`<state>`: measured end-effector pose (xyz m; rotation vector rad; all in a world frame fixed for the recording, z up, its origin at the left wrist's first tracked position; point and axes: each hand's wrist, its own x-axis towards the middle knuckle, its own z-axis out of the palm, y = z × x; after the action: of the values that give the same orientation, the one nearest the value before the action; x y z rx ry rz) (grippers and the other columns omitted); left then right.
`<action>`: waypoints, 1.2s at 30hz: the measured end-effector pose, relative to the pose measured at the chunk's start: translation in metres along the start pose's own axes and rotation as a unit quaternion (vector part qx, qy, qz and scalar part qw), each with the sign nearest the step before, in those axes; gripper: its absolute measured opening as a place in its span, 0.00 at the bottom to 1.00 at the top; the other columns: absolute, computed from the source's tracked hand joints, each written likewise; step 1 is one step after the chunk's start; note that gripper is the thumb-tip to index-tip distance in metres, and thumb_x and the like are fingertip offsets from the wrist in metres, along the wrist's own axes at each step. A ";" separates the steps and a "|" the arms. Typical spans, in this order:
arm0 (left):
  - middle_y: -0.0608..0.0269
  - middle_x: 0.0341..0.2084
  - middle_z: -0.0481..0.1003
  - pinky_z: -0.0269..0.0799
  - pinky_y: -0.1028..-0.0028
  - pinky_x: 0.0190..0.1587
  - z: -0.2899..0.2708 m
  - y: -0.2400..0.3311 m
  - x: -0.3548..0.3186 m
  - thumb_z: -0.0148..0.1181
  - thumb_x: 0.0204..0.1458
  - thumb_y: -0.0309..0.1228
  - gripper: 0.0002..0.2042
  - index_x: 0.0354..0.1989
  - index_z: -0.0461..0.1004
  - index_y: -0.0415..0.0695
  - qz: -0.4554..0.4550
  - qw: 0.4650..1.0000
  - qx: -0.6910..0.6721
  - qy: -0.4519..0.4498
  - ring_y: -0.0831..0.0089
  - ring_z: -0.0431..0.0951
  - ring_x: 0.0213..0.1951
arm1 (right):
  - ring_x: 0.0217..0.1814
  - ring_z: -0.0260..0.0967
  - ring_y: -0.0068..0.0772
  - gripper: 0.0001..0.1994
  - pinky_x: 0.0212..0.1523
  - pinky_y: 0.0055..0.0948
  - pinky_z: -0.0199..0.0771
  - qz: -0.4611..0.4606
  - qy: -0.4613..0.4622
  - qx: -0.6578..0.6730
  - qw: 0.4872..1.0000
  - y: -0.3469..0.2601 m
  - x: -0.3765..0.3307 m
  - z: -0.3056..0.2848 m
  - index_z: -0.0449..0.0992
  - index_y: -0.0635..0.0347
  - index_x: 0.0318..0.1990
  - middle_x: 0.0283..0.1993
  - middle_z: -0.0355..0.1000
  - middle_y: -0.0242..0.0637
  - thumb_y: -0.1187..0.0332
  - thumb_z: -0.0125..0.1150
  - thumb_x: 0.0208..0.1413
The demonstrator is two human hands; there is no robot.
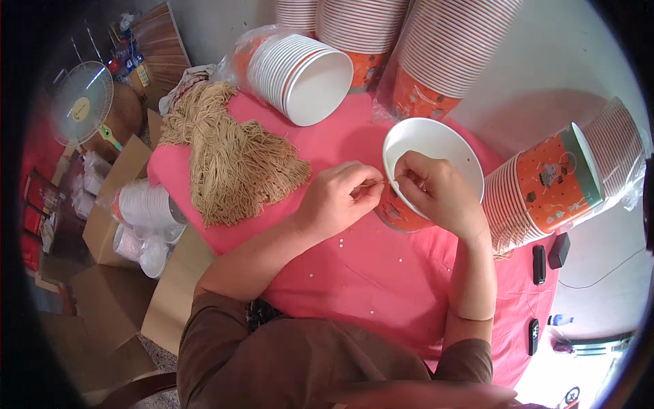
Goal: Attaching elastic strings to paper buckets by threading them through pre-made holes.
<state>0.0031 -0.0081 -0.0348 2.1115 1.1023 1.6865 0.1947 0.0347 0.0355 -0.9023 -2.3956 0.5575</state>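
Fingers [368,189] on thin string [379,183]

Pink tablecloth [354,273], tan string bundle [231,160], orange paper cup [409,204] white inside, brown sleeves [272,354].

Plastic sleeves: clear film wraps the stacks of paper bowls lying on the pink table, one far left of centre [255,42], one at the right edge [630,180].
Bowl print: orange and teal panel on the end bowl of the right stack [558,178].
Cardboard boxes: brown, open, on the floor at left [112,198], holding wrapped white lids.
Fan label: round yellow disc at the fan's hub [82,108].
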 end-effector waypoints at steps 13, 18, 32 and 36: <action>0.63 0.24 0.75 0.69 0.77 0.24 0.005 -0.003 -0.002 0.65 0.47 0.17 0.06 0.31 0.75 0.37 0.015 1.000 0.025 0.003 0.79 0.74 0.22 | 0.30 0.74 0.53 0.05 0.32 0.43 0.72 0.000 -0.021 0.059 0.998 0.000 0.001 0.001 0.75 0.63 0.35 0.28 0.75 0.49 0.72 0.60 0.54; 0.63 0.25 0.76 0.70 0.77 0.24 0.004 -0.004 -0.001 0.67 0.48 0.19 0.08 0.35 0.75 0.37 0.013 1.000 0.013 0.002 0.78 0.75 0.22 | 0.29 0.75 0.52 0.04 0.32 0.41 0.73 0.010 0.002 0.020 1.000 -0.002 0.001 0.001 0.76 0.63 0.34 0.28 0.75 0.48 0.72 0.60 0.53; 0.64 0.27 0.78 0.74 0.77 0.31 -0.032 -0.011 -0.003 0.64 0.54 0.21 0.11 0.44 0.73 0.37 -0.093 0.992 -0.026 -0.083 0.78 0.78 0.28 | 0.25 0.68 0.22 0.04 0.28 0.21 0.69 0.019 0.298 0.198 0.934 0.003 -0.034 -0.075 0.73 0.68 0.35 0.33 0.74 0.38 0.80 0.50 0.58; 0.66 0.27 0.75 0.75 0.78 0.32 -0.037 -0.007 0.004 0.58 0.60 0.24 0.07 0.45 0.73 0.37 -0.245 0.907 -0.315 -0.130 0.82 0.75 0.29 | 0.17 0.57 0.21 0.06 0.20 0.21 0.61 -0.105 0.356 0.389 0.844 0.005 -0.056 -0.104 0.67 0.66 0.41 0.39 0.73 0.49 0.72 0.46 0.64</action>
<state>-0.0330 -0.0106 -0.0248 1.4404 0.7711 1.2445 0.2949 0.0190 0.0965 -0.3612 -1.3648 0.8331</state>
